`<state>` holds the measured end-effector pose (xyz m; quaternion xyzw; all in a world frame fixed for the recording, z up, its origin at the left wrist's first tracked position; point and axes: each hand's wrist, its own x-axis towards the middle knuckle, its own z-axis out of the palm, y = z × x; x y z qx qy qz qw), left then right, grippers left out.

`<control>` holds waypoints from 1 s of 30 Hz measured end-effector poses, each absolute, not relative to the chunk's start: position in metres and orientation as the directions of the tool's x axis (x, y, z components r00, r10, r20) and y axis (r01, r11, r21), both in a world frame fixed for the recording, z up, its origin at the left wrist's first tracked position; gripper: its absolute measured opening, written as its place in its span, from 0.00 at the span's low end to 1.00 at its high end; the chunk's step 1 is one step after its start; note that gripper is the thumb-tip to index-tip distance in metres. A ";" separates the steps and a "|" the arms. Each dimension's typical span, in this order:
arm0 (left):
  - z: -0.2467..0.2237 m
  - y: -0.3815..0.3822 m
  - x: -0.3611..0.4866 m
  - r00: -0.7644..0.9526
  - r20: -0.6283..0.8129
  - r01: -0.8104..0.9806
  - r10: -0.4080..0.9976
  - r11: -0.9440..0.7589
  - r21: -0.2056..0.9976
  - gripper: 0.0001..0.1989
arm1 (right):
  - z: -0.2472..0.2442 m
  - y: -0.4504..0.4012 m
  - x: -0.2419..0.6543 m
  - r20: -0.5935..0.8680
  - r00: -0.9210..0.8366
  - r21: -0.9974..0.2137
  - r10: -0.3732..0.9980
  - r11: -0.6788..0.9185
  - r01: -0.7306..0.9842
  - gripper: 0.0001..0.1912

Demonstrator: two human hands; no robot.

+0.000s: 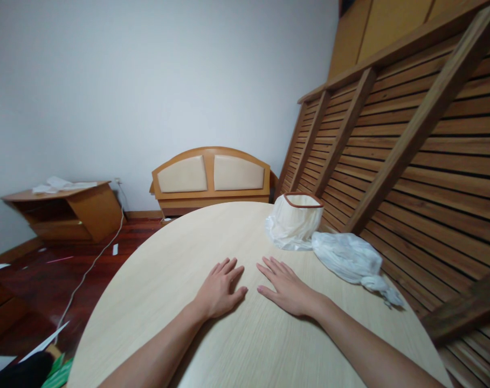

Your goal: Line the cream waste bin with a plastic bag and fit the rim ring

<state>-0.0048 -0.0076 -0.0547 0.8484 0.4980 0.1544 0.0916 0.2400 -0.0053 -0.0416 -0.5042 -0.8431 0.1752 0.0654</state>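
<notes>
Inside the table edge [125, 270], left hand [219, 290] and right hand [285, 289] rest (gap between).

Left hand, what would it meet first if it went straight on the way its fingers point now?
The left hand would probably meet the brown-rimmed container in plastic, ahead and to its right, though depth is unclear and it might narrowly pass on its left.

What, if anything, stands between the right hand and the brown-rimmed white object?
Nothing visible stands between the right hand and the brown-rimmed white object; the white plastic bag lies right of that path.
</notes>
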 end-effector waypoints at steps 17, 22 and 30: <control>-0.052 -0.004 -0.007 0.432 0.207 0.804 0.878 -0.479 0.351 0.26 | -0.003 0.062 0.283 0.603 -0.135 -0.202 0.786 0.314 0.928 0.27; -0.056 -0.002 -0.009 0.429 0.244 0.792 0.870 -0.492 0.361 0.25 | 0.022 0.093 0.318 0.654 -0.024 -0.135 0.756 0.147 0.980 0.31; -0.053 -0.003 -0.009 0.427 0.247 0.790 0.870 -0.492 0.367 0.23 | 0.024 0.087 0.320 0.642 0.004 -0.162 0.766 0.130 0.978 0.20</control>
